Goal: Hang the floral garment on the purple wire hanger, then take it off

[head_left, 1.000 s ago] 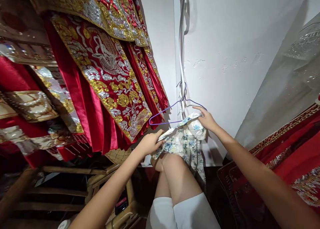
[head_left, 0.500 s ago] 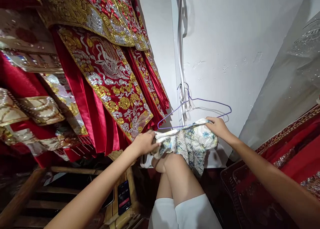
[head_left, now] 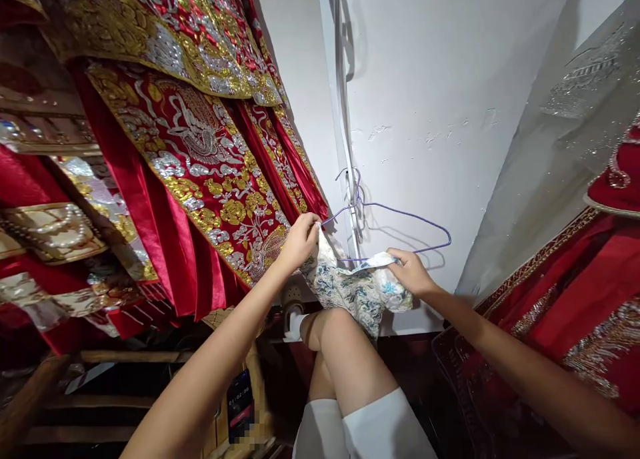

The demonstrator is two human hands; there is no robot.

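Observation:
A white garment with a blue and yellow floral print [head_left: 345, 289] hangs between my two hands, just above my knees. My left hand [head_left: 303, 240] pinches one upper edge of it, raised against the left end of a purple wire hanger [head_left: 407, 213]. On the other side my right hand [head_left: 409, 270] grips the opposite upper edge, a little below the hanger's lower bar. The hanger hangs by its hook from a white metal upright [head_left: 341, 112] at the wall. Fabric partly covers the hanger's left side and lower bar.
Red robes with gold and silver embroidery [head_left: 200, 145] fill the left. More red beaded clothing [head_left: 565, 312] and a sheer plastic cover [head_left: 560, 125] stand at the right. A phone [head_left: 241, 405] rests on a bamboo seat [head_left: 260, 372] at lower left.
My left hand has risen with its edge of the garment up to the hanger's left end. My right hand still holds the other edge. The whole view has shifted slightly.

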